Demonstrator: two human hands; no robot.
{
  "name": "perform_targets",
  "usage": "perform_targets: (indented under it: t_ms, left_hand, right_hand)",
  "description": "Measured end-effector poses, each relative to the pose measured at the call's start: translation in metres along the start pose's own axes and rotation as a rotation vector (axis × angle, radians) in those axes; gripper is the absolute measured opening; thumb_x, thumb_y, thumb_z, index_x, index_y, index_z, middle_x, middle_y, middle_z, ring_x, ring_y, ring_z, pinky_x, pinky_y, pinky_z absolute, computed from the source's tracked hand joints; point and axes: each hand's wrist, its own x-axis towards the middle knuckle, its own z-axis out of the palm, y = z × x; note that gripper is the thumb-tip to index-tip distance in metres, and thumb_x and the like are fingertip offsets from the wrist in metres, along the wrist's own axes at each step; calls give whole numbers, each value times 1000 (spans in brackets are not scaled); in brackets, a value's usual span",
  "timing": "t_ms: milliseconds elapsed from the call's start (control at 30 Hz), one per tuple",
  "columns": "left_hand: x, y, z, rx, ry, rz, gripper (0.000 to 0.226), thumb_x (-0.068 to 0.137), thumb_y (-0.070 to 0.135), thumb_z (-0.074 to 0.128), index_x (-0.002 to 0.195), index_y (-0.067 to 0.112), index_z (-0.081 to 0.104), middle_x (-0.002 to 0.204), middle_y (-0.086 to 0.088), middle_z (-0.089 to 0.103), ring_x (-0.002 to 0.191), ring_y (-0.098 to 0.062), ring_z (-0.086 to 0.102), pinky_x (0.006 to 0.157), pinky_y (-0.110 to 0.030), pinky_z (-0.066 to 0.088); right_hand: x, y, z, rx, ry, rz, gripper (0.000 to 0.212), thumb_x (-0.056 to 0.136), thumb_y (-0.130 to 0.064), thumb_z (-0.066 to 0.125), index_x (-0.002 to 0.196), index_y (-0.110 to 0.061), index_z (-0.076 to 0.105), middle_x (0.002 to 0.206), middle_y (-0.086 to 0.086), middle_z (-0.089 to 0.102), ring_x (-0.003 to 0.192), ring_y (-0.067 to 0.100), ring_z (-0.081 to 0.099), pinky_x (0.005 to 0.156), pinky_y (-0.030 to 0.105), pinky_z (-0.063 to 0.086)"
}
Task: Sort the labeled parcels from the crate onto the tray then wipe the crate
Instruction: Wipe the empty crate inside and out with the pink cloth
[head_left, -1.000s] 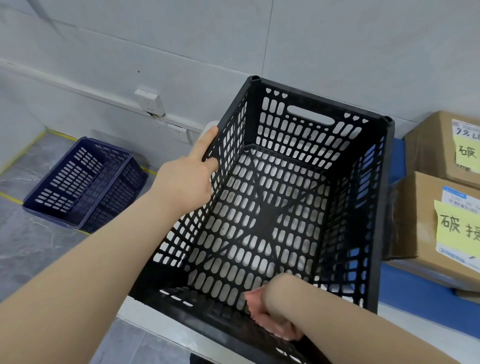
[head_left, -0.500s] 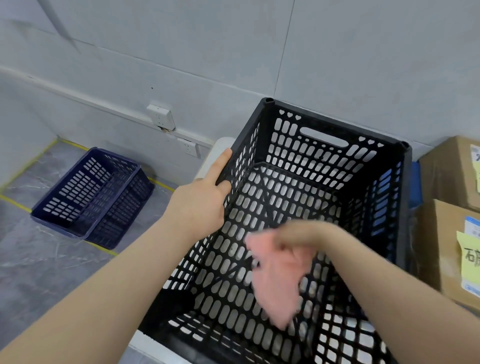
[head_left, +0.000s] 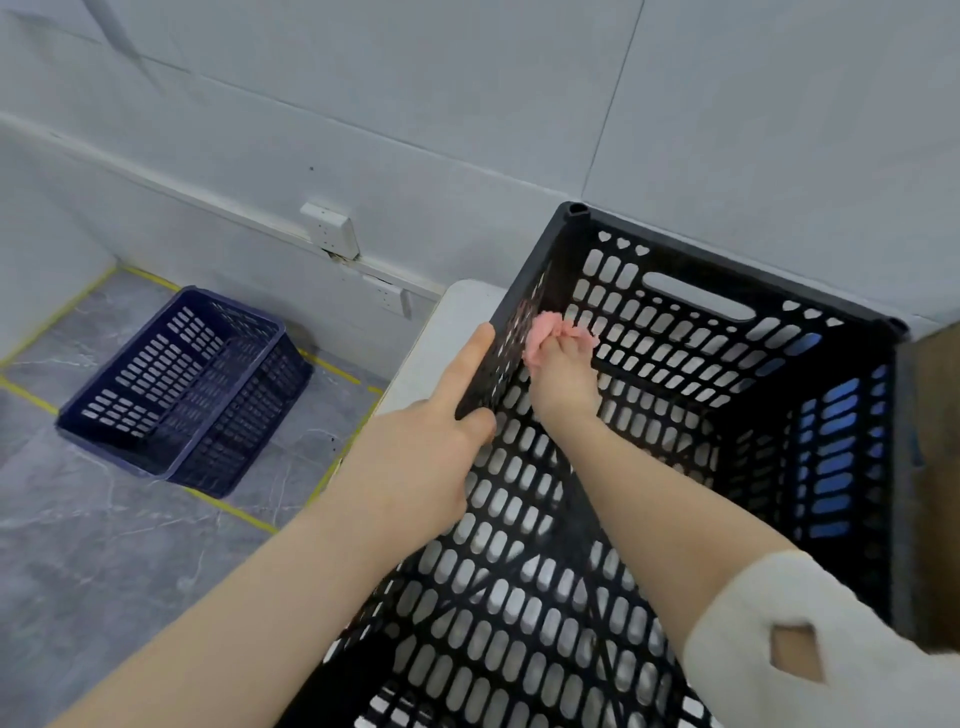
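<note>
Since half a second before, the right hand (head_left: 563, 374) had travelled from the middle of the black crate (head_left: 571, 249) up into its far left corner, and the view had dipped a little to the left. That right forearm stretched forward over the slotted floor of the crate, a pale sleeve (head_left: 831, 649) bunched near the elbow, with the back of the hand facing the camera. Its fingers were curled tightly round a crumpled pink cloth (head_left: 553, 332), which it pressed against the inside of the left wall just beside the corner post. The left hand (head_left: 415, 457) had kept its place on the rim of that same left wall, gripping it: the forefinger lay straight along the outside, the thumb hooked over to the inside, and the other fingers were hidden behind the wall. The crate itself stood on a white table (head_left: 457, 332), close to the grey wall, and held no parcels. At the right edge of the view a brown cardboard box (head_left: 935, 493) stood just beside the crate. Down on the grey floor to the left, well apart, sat a dark blue crate (head_left: 182, 384).
</note>
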Motion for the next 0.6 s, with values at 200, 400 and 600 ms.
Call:
perform_targets:
  t_ms: [200, 400, 600]
  left_hand:
    - [0, 0, -1, -26, 19, 19, 29, 71, 6, 58, 92, 25, 55, 154, 0, -31, 44, -6, 16, 40, -22, 11]
    - [-2, -1, -5, -34, 32, 16, 30, 60, 3, 64, 80, 25, 55, 160, -6, -6, 42, -4, 8, 40, -19, 3]
    - [-1, 8, -11, 0, -62, -46, 22, 82, 8, 47, 97, 24, 48, 145, 12, -44, 49, -8, 26, 44, -23, 20]
  right_hand:
    - [12, 3, -15, -219, -187, -80, 66, 90, -7, 52, 148, -12, 21, 154, 7, 18, 143, 28, 15, 99, 44, 46]
    - [33, 8, -42, -320, -291, -210, 42, 97, -24, 39, 139, -16, 40, 140, 4, 43, 115, 17, 45, 88, 19, 40]
    - [36, -9, -60, -494, -442, -135, 63, 97, -38, 45, 149, -17, 16, 150, 8, 31, 138, 29, 24, 103, 42, 37]
